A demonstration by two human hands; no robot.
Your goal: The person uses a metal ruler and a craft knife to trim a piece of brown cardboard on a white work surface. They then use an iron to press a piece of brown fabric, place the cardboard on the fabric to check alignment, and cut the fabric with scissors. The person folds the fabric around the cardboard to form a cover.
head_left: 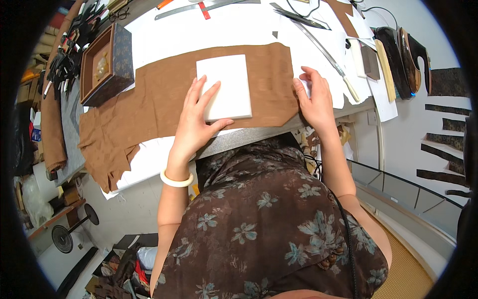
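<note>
Where the white, rectangular, slab-like block (pixel 231 87) lies: on a brown, thin, creased sheet (pixel 164 97) of cloth or leather
Block's look: plain white and smooth, flat on top, square-cornered, a thin side showing along its near edge; I cannot tell its material
Sheet's look: softly rumpled, ragged at the end left of the block, cut slantwise at the corner to its near right
Bare left hand (pixel 195 112): fingers spread apart over the block's left part, thumb stretched out by its near edge
Bare right hand (pixel 317 102): right of the block, fingers curved, thumb apart from them; whether it touches the sheet, I cannot tell
Dark, patterned, brown-lined open box (pixel 122 60): left of the block
Flat grey metal ruler (pixel 184 11): beyond the block
</note>
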